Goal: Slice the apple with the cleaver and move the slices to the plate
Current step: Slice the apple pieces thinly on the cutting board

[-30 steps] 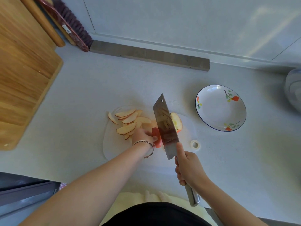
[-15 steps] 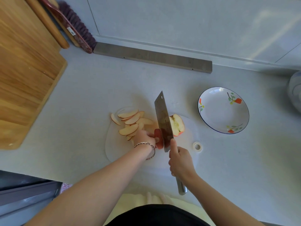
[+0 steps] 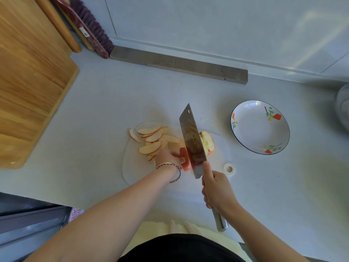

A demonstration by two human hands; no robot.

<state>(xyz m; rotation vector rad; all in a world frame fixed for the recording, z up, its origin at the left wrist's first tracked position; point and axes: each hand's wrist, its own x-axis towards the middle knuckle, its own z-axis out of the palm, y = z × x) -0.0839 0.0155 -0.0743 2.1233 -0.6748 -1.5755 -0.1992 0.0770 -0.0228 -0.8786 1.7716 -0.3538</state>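
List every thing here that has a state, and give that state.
cleaver, gripped by the right hand, blade tilted.
red apple piece, on the board, held by the left hand.
apple slices, cut, piled on the board.
apple core chunk, lying right of the blade.
plate, empty.

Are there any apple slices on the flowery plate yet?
No, the round white plate with painted flowers holds nothing, and the thin red-edged apple slices lie heaped on the pale plastic cutting board.
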